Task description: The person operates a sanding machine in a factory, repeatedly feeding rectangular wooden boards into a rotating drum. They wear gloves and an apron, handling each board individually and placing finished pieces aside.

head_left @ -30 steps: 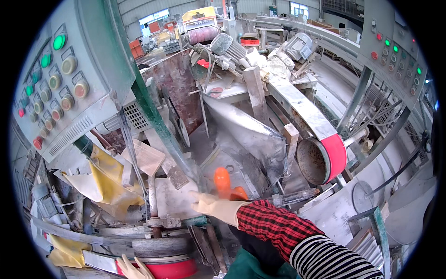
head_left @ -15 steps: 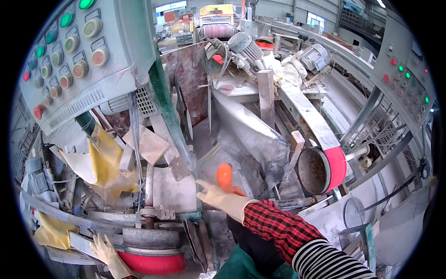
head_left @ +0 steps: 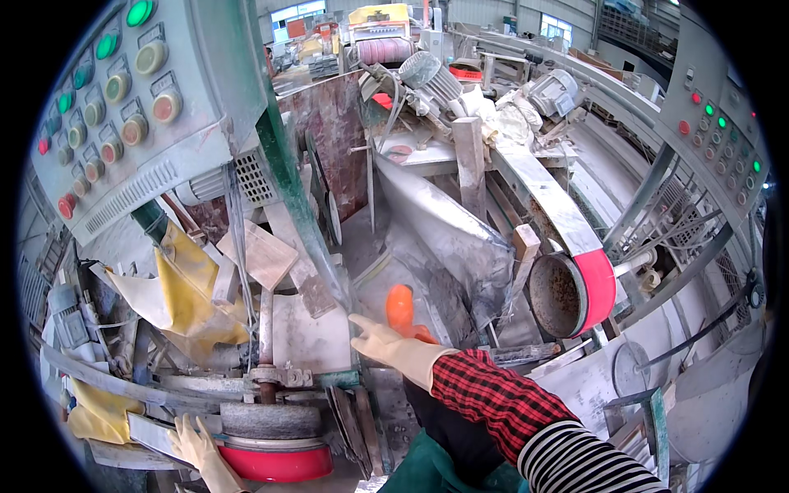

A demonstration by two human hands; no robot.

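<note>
My left hand (head_left: pixel 196 448), in a pale rubber glove, is at the lower left with its fingers spread. Its fingertips lie on or just over a flat grey strip (head_left: pixel 152 433), beside a wheel with a red band (head_left: pixel 275 465); contact is hard to make out. My right hand (head_left: pixel 390 343), gloved the same way, reaches leftward near the middle, fingers stretched out and nothing visible in them. Just beyond it stands a rounded orange object (head_left: pixel 400 307), its lower part hidden by that hand. A pale board (head_left: pixel 308 335) is to the left of the right fingertips.
A control panel with round buttons (head_left: pixel 123 107) hangs at the upper left, another (head_left: pixel 715 131) at the right. A second red-banded wheel (head_left: pixel 596 287) stands at centre right. Ahead are a bent grey sheet (head_left: pixel 444 218), a motor (head_left: pixel 429 76) and wooden posts (head_left: pixel 470 164). Yellow cloth (head_left: pixel 193 287) drapes at left.
The view has shifted slightly. Both hands keep nearly the same places beside the strip and the orange object.
</note>
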